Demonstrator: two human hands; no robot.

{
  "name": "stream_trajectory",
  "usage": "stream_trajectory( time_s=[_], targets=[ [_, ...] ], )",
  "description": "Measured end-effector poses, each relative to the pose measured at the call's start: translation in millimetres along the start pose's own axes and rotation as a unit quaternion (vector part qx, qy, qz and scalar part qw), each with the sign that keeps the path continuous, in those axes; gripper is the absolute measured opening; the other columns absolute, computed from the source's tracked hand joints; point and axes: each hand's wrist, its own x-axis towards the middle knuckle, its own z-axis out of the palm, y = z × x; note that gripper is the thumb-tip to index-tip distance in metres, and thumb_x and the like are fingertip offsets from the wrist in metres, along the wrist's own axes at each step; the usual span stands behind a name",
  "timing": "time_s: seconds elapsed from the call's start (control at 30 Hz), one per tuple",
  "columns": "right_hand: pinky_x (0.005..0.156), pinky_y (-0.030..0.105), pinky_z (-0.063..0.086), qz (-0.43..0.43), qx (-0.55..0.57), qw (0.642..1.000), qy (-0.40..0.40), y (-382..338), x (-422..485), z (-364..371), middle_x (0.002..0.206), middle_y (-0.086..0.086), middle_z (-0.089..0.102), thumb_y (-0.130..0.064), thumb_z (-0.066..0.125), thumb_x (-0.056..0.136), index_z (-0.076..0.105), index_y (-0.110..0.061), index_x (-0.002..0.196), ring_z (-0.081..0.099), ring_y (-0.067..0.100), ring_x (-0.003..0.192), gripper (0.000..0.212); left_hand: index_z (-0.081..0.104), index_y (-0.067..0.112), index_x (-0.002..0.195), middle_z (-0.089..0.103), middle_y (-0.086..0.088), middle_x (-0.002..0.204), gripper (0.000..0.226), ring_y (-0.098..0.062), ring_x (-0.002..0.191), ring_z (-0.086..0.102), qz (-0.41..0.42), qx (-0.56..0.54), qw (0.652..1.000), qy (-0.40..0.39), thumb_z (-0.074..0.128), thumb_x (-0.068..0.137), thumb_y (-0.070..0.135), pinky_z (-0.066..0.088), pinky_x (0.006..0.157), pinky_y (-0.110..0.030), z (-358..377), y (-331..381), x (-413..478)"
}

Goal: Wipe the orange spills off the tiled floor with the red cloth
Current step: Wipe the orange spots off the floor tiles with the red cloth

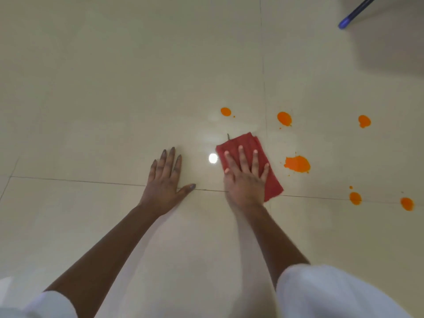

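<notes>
right hand pressing red cloth flat, fingers straight | left hand resting flat on tiled floor, open tiles stretching leftward | orange spills dotting ahead and rightward, clear of cloth | blue pole lying far-right corner

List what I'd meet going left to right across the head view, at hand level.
left hand → light reflection → right hand pressing flat on the red cloth → largest orange spill → smaller orange spill → rightmost orange spill
</notes>
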Motion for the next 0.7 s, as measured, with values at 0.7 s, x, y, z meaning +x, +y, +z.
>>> stream_trajectory(
  time_s=[0.7],
  targets=[
    [0.115,0.042,0.001,-0.064,0.268,0.958,-0.084,-12,0,-22,0.155,-0.009,0.021,-0.041,0.023,0.093,0.031,-0.036,0.144,0.009,0.016,0.144,0.052,-0.012,0.017,0.143,-0.022,-0.003,0.151,0.105,-0.022,0.138,-0.022,-0.03,0.061,0.994,-0.081,-0.013,0.063,0.085,-0.005,0.111,-0.043,-6,0,15]
  ],
)
